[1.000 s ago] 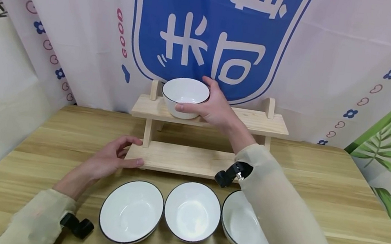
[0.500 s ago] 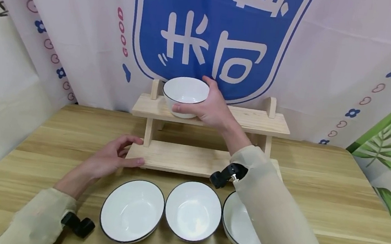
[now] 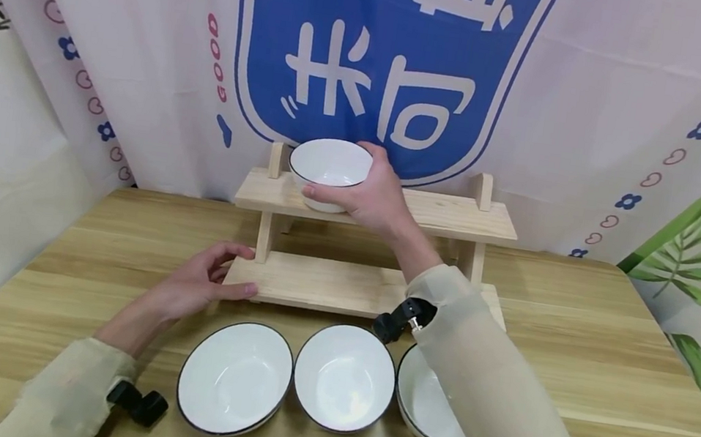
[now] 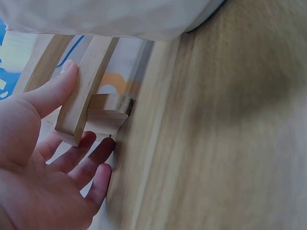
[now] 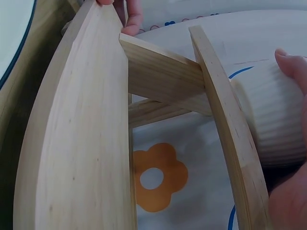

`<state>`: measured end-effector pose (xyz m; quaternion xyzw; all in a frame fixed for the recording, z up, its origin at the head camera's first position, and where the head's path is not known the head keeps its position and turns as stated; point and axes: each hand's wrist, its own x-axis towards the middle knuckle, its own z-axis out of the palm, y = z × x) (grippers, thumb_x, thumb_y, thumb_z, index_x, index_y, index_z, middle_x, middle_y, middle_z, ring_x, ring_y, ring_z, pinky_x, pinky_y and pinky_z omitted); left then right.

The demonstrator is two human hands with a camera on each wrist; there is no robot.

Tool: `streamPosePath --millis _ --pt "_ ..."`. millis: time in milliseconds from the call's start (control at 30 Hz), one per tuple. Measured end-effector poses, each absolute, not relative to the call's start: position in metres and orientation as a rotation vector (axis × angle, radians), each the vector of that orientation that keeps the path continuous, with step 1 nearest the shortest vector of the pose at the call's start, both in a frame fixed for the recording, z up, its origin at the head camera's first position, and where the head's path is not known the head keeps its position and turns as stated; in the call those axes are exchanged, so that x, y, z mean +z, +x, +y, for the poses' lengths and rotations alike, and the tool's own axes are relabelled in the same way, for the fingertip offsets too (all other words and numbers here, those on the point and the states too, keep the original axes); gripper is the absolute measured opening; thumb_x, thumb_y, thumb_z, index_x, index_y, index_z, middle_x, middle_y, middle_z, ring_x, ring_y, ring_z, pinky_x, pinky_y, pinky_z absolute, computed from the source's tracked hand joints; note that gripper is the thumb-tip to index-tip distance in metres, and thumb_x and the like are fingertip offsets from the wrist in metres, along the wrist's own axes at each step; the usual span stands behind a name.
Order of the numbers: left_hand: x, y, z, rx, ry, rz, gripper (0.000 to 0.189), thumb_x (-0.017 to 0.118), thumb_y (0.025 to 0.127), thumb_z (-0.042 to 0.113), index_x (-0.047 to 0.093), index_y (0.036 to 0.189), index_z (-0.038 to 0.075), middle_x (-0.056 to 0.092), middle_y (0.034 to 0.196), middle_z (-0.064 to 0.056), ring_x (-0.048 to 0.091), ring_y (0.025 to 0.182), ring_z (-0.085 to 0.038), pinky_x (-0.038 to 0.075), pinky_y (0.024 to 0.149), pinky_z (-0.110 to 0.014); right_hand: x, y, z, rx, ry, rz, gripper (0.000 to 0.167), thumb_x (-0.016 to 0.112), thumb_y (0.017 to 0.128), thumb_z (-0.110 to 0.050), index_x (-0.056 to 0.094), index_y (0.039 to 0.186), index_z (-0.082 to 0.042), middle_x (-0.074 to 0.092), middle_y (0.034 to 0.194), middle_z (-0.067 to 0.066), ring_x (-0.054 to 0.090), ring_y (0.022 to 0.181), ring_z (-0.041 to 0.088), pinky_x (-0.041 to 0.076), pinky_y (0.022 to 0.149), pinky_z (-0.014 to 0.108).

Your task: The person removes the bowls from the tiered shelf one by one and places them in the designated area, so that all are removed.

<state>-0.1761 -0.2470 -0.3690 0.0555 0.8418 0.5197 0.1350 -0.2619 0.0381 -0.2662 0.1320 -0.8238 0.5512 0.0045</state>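
On the upper board of a two-tier wooden display rack (image 3: 328, 286) sits a white bowl (image 3: 330, 163) with a dark rim, towards the left end. My right hand (image 3: 378, 196) holds this bowl from its right side, thumb across the front and fingers round the back. In the right wrist view the ribbed outside of the bowl (image 5: 271, 115) shows beside the upper board. My left hand (image 3: 198, 283) grips the left end of the lower board. The left wrist view shows its thumb on top of the board and the fingers (image 4: 86, 158) beneath and beside it.
In front of the rack stand three more dark-rimmed white bowls: a left one (image 3: 235, 379), a middle one (image 3: 345, 379) and a right one (image 3: 429, 399), partly covered by my right sleeve. A printed curtain (image 3: 568, 129) hangs behind the wooden table (image 3: 574, 336).
My right wrist and thumb have shifted a little to the left, the thumb reaching further across the bowl's front. The bowl keeps its place on the rack; my left hand stays put.
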Motion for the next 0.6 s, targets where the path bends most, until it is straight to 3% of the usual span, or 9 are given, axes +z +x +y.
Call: streamPosePath --millis 233,600 --pt "-0.370 -0.176 -0.249 1.484 0.167 2.454 0.073 0.080 0.099 0.034 0.042 0.156 0.010 0.035 0.169 -0.020 0.040 0.153 -0.047 0.032 0.123 -0.065 -0.266 -0.260 0.041 1.702 0.416 -2.575 0.115 0.097 0.078 -0.041 0.027 0.166 -0.016 0.044 0.160 0.010 0.050 0.140 0.030 0.050 0.114 0.049" --pt "-0.368 -0.175 -0.249 1.488 0.172 2.451 0.071 0.080 0.098 0.035 0.044 0.154 0.010 0.036 0.169 -0.019 0.040 0.154 -0.046 0.033 0.124 -0.063 -0.260 -0.249 0.051 1.710 0.412 -2.587 0.115 0.098 0.076 -0.040 0.029 0.165 -0.017 0.045 0.160 0.009 0.052 0.137 0.030 0.054 0.110 0.048"
